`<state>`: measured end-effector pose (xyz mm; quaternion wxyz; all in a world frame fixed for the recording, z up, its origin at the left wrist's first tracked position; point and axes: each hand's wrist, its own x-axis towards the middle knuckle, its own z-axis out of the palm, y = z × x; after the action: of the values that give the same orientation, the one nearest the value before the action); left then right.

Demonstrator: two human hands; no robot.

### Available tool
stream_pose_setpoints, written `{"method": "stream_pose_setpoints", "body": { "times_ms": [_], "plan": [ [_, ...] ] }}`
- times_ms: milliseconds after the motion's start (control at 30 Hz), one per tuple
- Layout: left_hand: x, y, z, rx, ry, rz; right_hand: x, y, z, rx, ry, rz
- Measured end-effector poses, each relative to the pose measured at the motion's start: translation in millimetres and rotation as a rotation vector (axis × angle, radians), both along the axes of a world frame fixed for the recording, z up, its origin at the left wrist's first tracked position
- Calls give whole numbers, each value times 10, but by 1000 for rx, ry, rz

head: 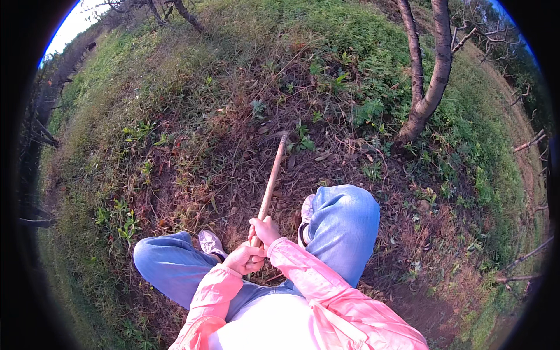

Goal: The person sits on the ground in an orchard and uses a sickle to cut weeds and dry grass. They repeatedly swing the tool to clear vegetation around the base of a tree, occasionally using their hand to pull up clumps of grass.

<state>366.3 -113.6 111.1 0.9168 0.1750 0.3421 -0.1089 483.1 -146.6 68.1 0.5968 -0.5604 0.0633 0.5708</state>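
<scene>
Both of my hands grip the long wooden handle [273, 175] of a tool that reaches away from me. My right hand [265, 230] is wrapped around the shaft just ahead of my left hand [246, 259], which holds it near the butt end. At the far end, a thin dark head [270, 137] juts to the left, low among dry stalks. It blends into the ground litter, so I cannot tell whether it is a sickle or a hoe. A broad-leaved green weed [302, 141] grows just right of the head.
My bent knees in blue jeans [345, 232] flank the handle, with a shoe [211, 243] on the left. A forked tree trunk [422, 111] rises at the right. Grass and weeds [385, 48] cover the slope beyond. Bare branches [529, 142] jut in at the right rim.
</scene>
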Motion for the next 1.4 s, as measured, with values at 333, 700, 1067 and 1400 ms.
{"method": "stream_pose_setpoints", "body": {
  "times_ms": [333,700,1067,1400],
  "plan": [
    [-56,13,-377,609,80,28,-68,220,20,71,-51,59],
    [-355,-121,-128,252,278,256,-423,305,-236,-98,123,250],
    [-535,-222,-214,631,521,91,-709,302,-226,-130,230,130],
    [-73,187,-523,920,574,-72,-240,682,-394,-108,217,-26]
  ]
}}
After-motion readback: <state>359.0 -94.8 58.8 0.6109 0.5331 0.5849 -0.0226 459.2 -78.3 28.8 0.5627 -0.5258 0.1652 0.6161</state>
